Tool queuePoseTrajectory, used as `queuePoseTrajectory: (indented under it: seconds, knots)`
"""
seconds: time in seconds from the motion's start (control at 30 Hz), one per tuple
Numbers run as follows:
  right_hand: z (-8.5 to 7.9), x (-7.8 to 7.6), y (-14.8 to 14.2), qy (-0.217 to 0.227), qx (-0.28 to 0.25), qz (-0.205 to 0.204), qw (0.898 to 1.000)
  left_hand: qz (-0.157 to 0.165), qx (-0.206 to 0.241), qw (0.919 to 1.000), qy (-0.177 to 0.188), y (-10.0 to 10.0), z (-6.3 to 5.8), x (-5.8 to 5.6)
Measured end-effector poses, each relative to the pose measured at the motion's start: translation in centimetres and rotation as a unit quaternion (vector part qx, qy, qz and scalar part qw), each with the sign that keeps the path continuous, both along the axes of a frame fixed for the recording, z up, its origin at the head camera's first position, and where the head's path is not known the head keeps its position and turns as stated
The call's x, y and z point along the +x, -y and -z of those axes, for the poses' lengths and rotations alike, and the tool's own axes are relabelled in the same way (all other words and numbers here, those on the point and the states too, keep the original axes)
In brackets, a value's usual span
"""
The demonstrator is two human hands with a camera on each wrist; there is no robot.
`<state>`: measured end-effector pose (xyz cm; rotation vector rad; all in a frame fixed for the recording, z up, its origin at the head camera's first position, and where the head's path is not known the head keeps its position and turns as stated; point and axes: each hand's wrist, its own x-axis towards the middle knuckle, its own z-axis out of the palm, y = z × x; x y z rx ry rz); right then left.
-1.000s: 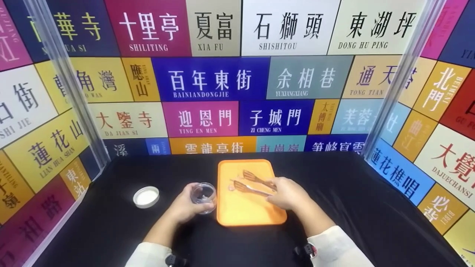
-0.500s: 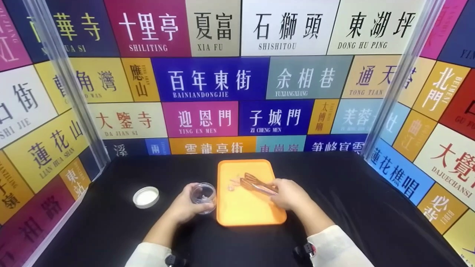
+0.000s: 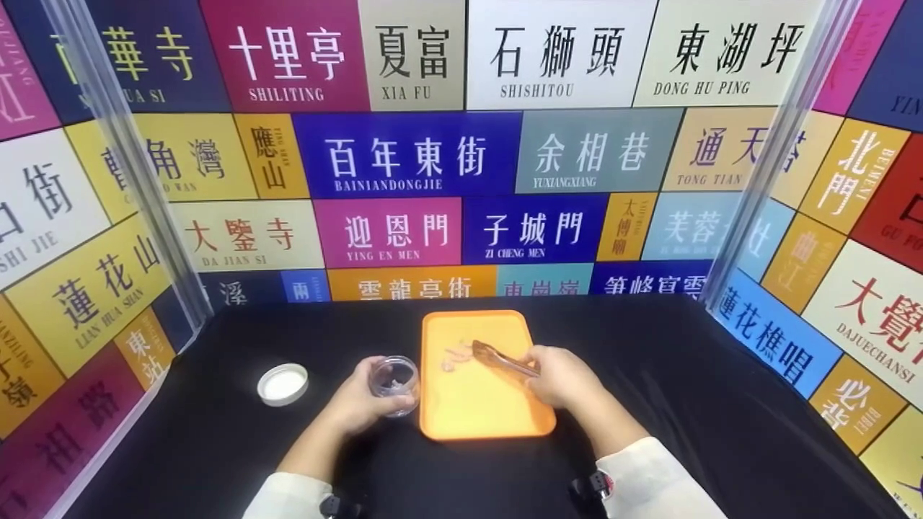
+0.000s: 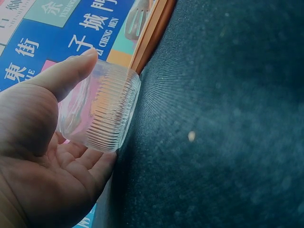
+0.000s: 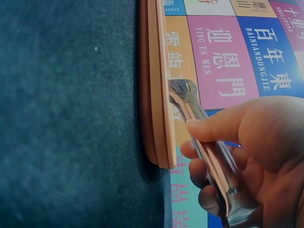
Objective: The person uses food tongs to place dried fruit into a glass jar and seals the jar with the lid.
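My left hand (image 3: 360, 393) grips a clear ribbed jar (image 4: 111, 107), its thumb on one side and its fingers on the other. The jar is uncovered beside the tray's left edge, with small pale bits inside. In my right hand (image 3: 566, 378) are metal tongs (image 5: 209, 152) with slotted heads, pinched between thumb and fingers. Their arms are pressed together, and the heads reach over the orange tray (image 3: 483, 418). Several small pinkish pieces (image 3: 454, 355) lie on the tray just left of the tong tips. Whether the tips hold a piece I cannot tell.
A round white lid (image 3: 283, 383) lies on the black cloth (image 3: 461, 476) left of my left hand. Walls with coloured lettered panels (image 3: 404, 155) stand behind and on both sides. A tiny pale speck (image 4: 192, 136) shows on the cloth in the left wrist view.
The tongs' arms have come together from spread apart, with the tips staying near the small pieces on the tray. My left hand and the jar have hardly moved.
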<state>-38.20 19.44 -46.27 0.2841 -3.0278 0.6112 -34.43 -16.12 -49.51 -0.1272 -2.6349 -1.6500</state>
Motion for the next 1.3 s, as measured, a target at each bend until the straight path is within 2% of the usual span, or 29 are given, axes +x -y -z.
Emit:
queuePoseTrajectory:
  seconds: [0.33, 0.63, 1.03, 1.3]
  knots:
    - [-0.3, 0.1, 0.2, 0.004, -0.004, 0.002, 1.000, 0.002, 0.011, 0.9999, 0.013, 0.0, 0.2, -0.1]
    - [-1.6, 0.6, 0.7, 0.019, -0.024, 0.007, 0.999, 0.000, 0.005, 0.9999, 0.010, 0.1, 0.3, -0.1]
    - [-2.6, 2.3, 2.8, -0.044, -0.030, -0.015, 0.998, -0.001, 0.007, 1.0000, 0.007, 0.1, 0.3, -0.2]
    - [-3.1, 3.6, 4.2, -0.077, -0.051, -0.041, 0.995, -0.006, -0.008, 0.9999, 0.008, 0.0, 0.2, -0.2]
